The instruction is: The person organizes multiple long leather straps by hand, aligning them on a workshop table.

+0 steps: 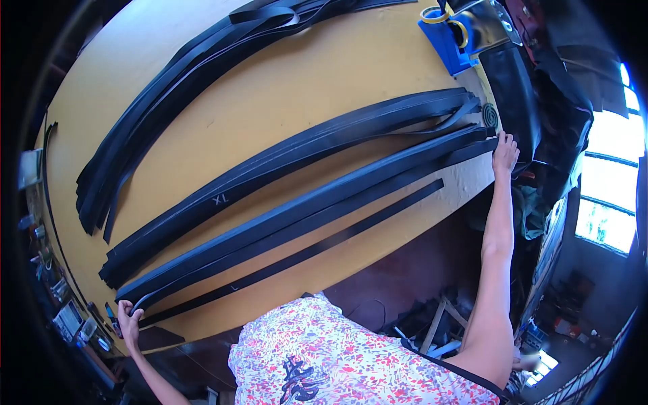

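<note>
1. Black strip (pixel 317 206) lies flat on the yellow table (pixel 304 88), stretched between both hands.
2. Left hand (pixel 128 322) at the table's near-left edge; fingers curled tight around the strip's near end.
3. Right hand (pixel 505 152) at the far-right edge, arm fully extended, fingers laid on the strip's other end. Cannot tell whether it pinches.
4. Long axis runs diagonally, lower left to upper right.
5. Thin strip (pixel 337 236) lies just beside it on the body side; XL-marked bundle (pixel 270 169) lies beyond.
</note>
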A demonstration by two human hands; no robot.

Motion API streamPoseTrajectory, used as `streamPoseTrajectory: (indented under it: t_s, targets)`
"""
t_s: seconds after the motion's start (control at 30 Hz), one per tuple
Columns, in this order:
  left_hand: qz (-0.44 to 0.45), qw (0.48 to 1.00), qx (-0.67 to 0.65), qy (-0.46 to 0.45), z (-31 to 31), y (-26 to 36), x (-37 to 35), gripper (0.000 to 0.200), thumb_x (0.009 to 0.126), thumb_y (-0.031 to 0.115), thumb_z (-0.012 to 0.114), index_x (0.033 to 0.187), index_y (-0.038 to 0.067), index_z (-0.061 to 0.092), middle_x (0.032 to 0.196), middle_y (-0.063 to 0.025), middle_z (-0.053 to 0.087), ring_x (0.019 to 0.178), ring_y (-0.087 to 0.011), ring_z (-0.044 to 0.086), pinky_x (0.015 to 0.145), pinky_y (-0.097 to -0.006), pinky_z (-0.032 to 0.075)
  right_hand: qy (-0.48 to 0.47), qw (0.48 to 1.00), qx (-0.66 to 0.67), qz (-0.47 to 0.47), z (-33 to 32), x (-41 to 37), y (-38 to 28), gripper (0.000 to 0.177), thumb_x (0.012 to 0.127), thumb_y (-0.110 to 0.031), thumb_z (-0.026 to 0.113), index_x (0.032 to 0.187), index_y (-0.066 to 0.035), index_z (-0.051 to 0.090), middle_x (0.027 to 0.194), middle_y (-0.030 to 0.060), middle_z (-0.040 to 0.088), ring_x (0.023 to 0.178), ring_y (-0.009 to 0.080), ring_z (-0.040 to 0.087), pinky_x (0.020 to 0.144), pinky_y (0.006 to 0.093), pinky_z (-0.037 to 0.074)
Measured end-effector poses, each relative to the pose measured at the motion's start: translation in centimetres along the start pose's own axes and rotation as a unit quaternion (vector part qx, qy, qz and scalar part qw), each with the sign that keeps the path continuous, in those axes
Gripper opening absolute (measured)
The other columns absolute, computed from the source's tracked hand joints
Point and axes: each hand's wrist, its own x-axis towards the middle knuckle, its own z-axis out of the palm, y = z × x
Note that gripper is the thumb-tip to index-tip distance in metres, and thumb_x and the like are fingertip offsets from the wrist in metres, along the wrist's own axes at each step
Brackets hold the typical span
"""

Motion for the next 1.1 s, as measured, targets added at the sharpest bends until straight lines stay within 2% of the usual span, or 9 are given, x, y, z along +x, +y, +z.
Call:
streamPoseTrajectory:
  t_s: [0.33, 0.57, 0.67, 0.77, 0.8, 0.87, 0.9, 1.03, 1.1]
  targets:
    - [-0.021, 0.999, 0.026, 0.005, 0.0, 0.6, 0.4, 0.033, 0.072, -0.004, 0.066, 0.091, 0.009, 0.041, 0.083, 0.0017, 0.035, 0.075, -0.0085, 0.038, 0.069, -0.0218, 0.034, -0.014, 0.990, 0.101, 0.101, 1.1, 0.2, -1.8, 0.051, 0.087, -0.003, 0.059, 0.135, -0.017, 0.045, 0.133, 0.0090, 0.049, 0.113, 0.0318, 0.057, 0.090, 0.0494, 0.047]
    - [-0.046, 0.998, 0.031, 0.000, -0.2, 0.7, 0.9, 0.033, 0.073, -0.004, 0.068, 0.091, 0.009, 0.044, 0.080, 0.0025, 0.040, 0.073, -0.0084, 0.039, 0.068, -0.0223, 0.036, 0.053, 0.939, 0.289, 0.178, 6.8, 0.4, -3.2, 0.070, 0.083, 0.008, 0.054, 0.147, 0.001, 0.026, 0.133, 0.0283, 0.046, 0.118, 0.0453, 0.053, 0.104, 0.0465, 0.041]
    - [-0.049, 0.998, 0.041, -0.004, -0.3, 0.5, 1.0, 0.032, 0.072, -0.003, 0.069, 0.092, 0.008, 0.047, 0.081, 0.0017, 0.042, 0.075, -0.0101, 0.041, 0.071, -0.0237, 0.036, 0.032, 0.860, 0.423, 0.285, 8.9, -0.6, -4.1, 0.073, 0.081, 0.003, 0.054, 0.148, 0.003, 0.025, 0.130, 0.0290, 0.052, 0.117, 0.0499, 0.053, 0.102, 0.0475, 0.042]
    - [-0.045, 0.997, 0.055, -0.011, -0.6, 0.1, 1.1, 0.029, 0.072, -0.002, 0.068, 0.093, 0.007, 0.050, 0.084, 0.0007, 0.047, 0.080, -0.0108, 0.046, 0.076, -0.0240, 0.037, 0.026, 0.391, 0.794, 0.465, 10.2, -2.1, -6.4, 0.038, 0.095, -0.011, 0.052, 0.130, 0.001, 0.049, 0.111, 0.0161, 0.063, 0.101, 0.0306, 0.061, 0.095, 0.0429, 0.046]
    - [-0.041, 0.999, 0.009, -0.010, -0.4, 0.3, 0.8, 0.028, 0.073, -0.002, 0.068, 0.094, 0.007, 0.051, 0.085, 0.0005, 0.048, 0.079, -0.0105, 0.047, 0.075, -0.0235, 0.038, 0.029, 0.387, 0.796, 0.465, 8.4, -2.7, -7.2, 0.038, 0.095, -0.011, 0.052, 0.130, 0.001, 0.049, 0.111, 0.0161, 0.063, 0.101, 0.0306, 0.061, 0.095, 0.0429, 0.046]
    - [-0.074, 0.996, -0.030, -0.038, -1.5, -0.5, 0.9, 0.025, 0.076, -0.001, 0.066, 0.097, 0.006, 0.054, 0.090, -0.0004, 0.054, 0.078, -0.0096, 0.052, 0.068, -0.0227, 0.042, -0.041, 0.217, 0.857, 0.466, 2.2, -4.7, -9.7, 0.035, 0.102, -0.033, 0.050, 0.120, -0.003, 0.055, 0.106, 0.0092, 0.063, 0.095, 0.0229, 0.060, 0.093, 0.0400, 0.047]
    - [-0.069, 0.996, -0.031, -0.036, -1.8, -0.7, 0.9, 0.025, 0.076, -0.001, 0.066, 0.097, 0.006, 0.054, 0.090, -0.0004, 0.054, 0.078, -0.0096, 0.052, 0.068, -0.0227, 0.042, -0.053, 0.216, 0.855, 0.468, 2.2, -5.1, -10.7, 0.050, 0.102, -0.047, 0.045, 0.126, -0.005, 0.054, 0.118, 0.0085, 0.061, 0.105, 0.0238, 0.059, 0.098, 0.0408, 0.045]
    - [-0.065, 0.995, -0.069, 0.013, -1.7, -0.8, 0.3, 0.026, 0.080, 0.002, 0.067, 0.104, 0.005, 0.058, 0.093, -0.0010, 0.057, 0.078, -0.0098, 0.054, 0.061, -0.0227, 0.044, -0.017, 0.246, 0.859, 0.449, -2.6, -5.3, -14.0, 0.060, 0.102, -0.045, 0.048, 0.141, 0.000, 0.042, 0.141, 0.0131, 0.050, 0.124, 0.0245, 0.052, 0.109, 0.0396, 0.038]
    - [-0.063, 0.988, -0.128, 0.052, -1.6, -2.3, 0.2, 0.029, 0.084, 0.006, 0.069, 0.111, 0.003, 0.060, 0.095, -0.0009, 0.059, 0.080, -0.0100, 0.056, 0.063, -0.0223, 0.045, -0.045, 0.212, 0.884, 0.414, -0.6, -4.8, -13.7, 0.073, 0.098, -0.048, 0.055, 0.147, 0.001, 0.034, 0.149, 0.0134, 0.041, 0.134, 0.0240, 0.043, 0.115, 0.0367, 0.029]
